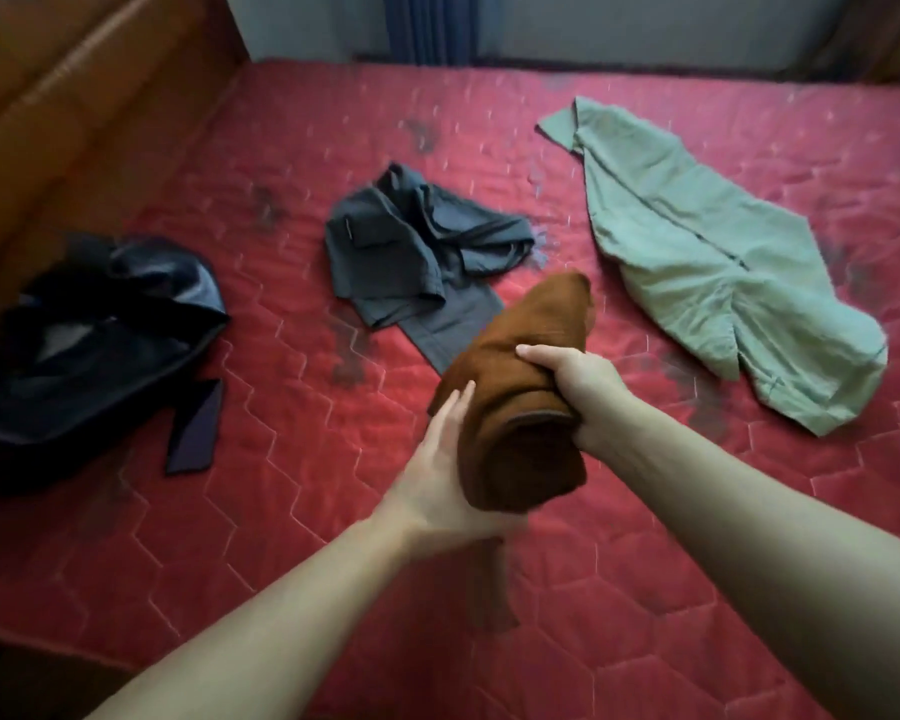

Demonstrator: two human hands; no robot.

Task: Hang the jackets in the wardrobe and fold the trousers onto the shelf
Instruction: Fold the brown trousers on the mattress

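Note:
A brown folded garment (520, 356) is held up above the red mattress (281, 511) in the middle of the view. My right hand (572, 387) grips its right side, fingers curled over the top. My left hand (442, 459) lies flat against its left underside with straight fingers. A crumpled grey garment (411, 262) lies just beyond on the mattress. A pale green garment (707, 252) is spread out at the right. A shiny black jacket (89, 356) lies bunched at the left edge.
A brown wooden headboard (74, 96) runs along the left side of the bed. A pale wall and a blue curtain (427, 23) stand behind the far edge. Dark stains mark the mattress.

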